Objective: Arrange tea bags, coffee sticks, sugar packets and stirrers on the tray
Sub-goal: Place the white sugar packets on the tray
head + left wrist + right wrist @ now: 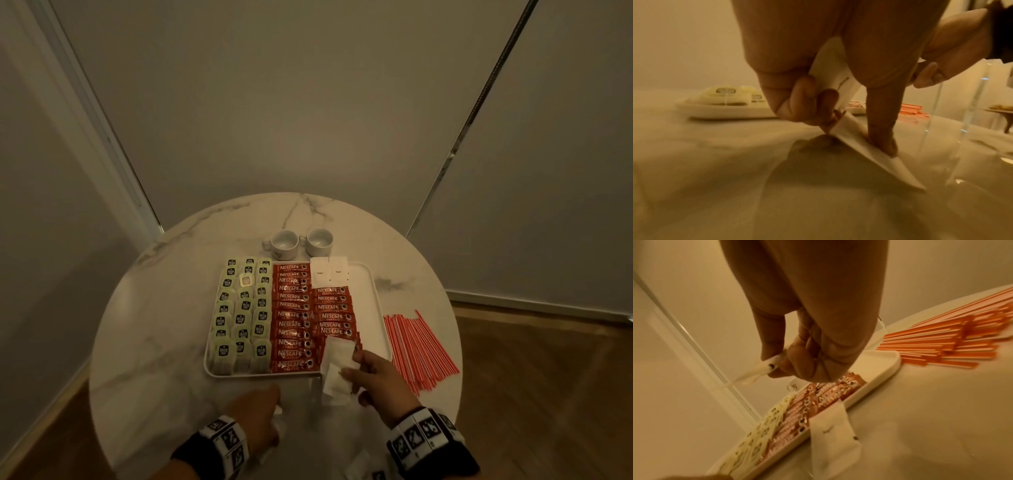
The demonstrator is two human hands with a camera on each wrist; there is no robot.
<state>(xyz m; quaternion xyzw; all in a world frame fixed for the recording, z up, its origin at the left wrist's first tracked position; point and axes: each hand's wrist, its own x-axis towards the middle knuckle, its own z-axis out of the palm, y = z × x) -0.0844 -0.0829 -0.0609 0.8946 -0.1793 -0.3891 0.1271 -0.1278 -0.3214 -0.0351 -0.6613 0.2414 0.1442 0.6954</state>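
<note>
A white tray (pixel 368 308) holds rows of green tea bags (pixel 243 308), red coffee sticks (pixel 291 315) and two white sugar packets (pixel 329 272) at its far right. My right hand (pixel 352 366) pinches a few sugar packets (pixel 337 356) over the tray's near right corner; the right wrist view shows them (pixel 756 373) between thumb and fingers. My left hand (pixel 274 401) is low over the table in front of the tray. It grips a sugar packet (pixel 838 76) in curled fingers and its forefinger presses another packet (pixel 869 154) on the table. Red stirrers (pixel 418 349) lie right of the tray.
Two white cups (pixel 282 243) (pixel 320 240) stand behind the tray on the round marble table (pixel 154 325). One sugar packet (pixel 830 434) leans over the tray's near rim (pixel 879 374). Another loose packet (pixel 359 462) lies by my right wrist. Walls close in behind.
</note>
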